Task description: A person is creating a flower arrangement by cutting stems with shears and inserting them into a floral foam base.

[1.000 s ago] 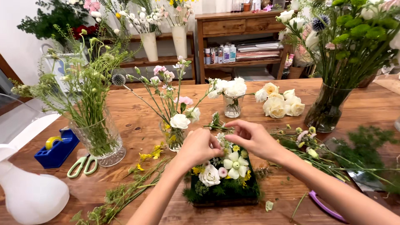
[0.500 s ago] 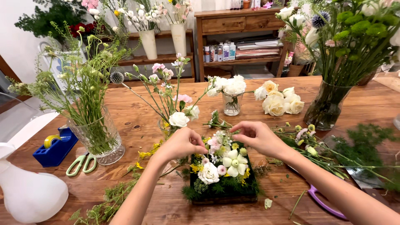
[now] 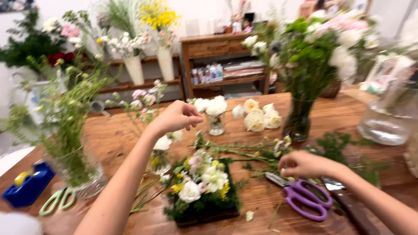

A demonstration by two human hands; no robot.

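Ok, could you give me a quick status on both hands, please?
Left hand raised above small vase, fingers pinched. Right hand on loose stems beside purple scissors. Arrangement untouched.

Bench layout: flower arrangement at front centre, vases behind and to either side.

The arrangement sits on the bench at front centre. Scissors lie just right of it, with the right hand resting at their blades. Loose stems lie between the arrangement and the tall vase, which stands behind and to the right. A small vase stands behind centre; the left hand is raised just left of it. A wide jar stands at left, a second pair of scissors before it, and a tape dispenser at the left edge. A glass jar stands far right. Shelves stand behind the bench.
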